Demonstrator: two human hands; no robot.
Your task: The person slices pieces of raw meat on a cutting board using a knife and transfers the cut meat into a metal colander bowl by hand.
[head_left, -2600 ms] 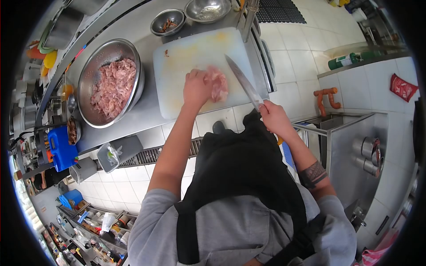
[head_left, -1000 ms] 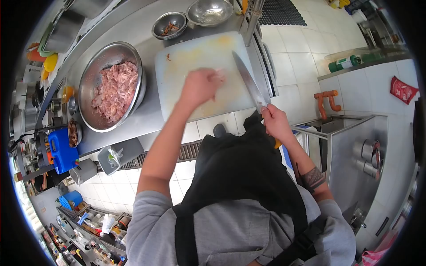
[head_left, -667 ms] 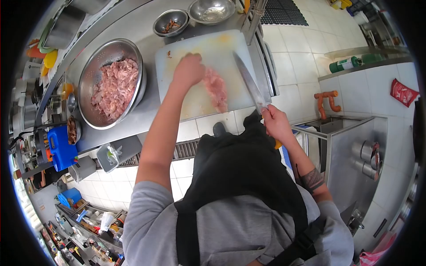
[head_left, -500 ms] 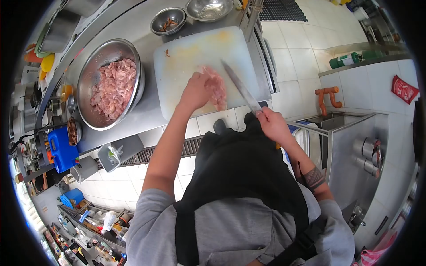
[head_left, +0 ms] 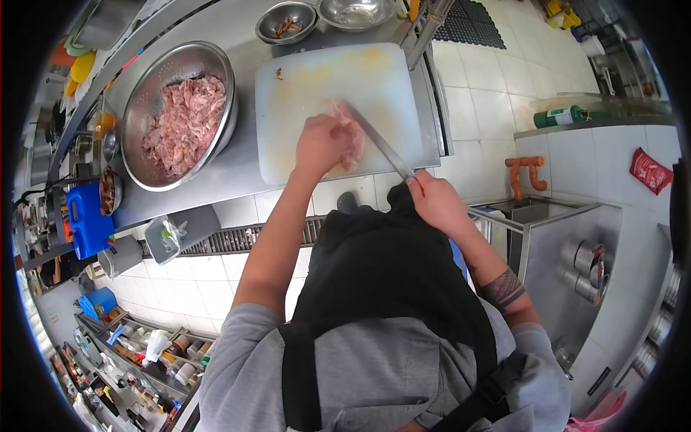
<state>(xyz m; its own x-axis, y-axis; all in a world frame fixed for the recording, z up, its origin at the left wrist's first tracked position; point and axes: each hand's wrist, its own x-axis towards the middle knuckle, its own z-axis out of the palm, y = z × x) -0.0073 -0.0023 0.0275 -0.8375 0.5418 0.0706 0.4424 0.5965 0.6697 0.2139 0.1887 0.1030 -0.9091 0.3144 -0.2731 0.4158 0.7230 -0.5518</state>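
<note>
A piece of raw meat (head_left: 352,141) lies near the front edge of a white cutting board (head_left: 288,101). My left hand (head_left: 321,146) is closed on its left side, with the fingertips partly hidden. In my right hand (head_left: 436,200) is the handle of a long knife (head_left: 380,144), the grip mostly covered by my fingers. The blade slants up and left across the board, its tip beside the meat's upper right edge. Left of the board, a large steel bowl (head_left: 229,124) holds a heap of cut raw meat (head_left: 188,119).
Behind the board stand a small steel bowl (head_left: 263,34) with brown bits in it and another steel bowl (head_left: 341,25). A metal post (head_left: 430,32) rises at the back right corner. A blue jug (head_left: 90,223) and a grey bin (head_left: 164,241) are at the lower left.
The knife has come left, its blade now against or close to the meat's right side. My left hand stays on the meat. The whole view has shifted slightly.
</note>
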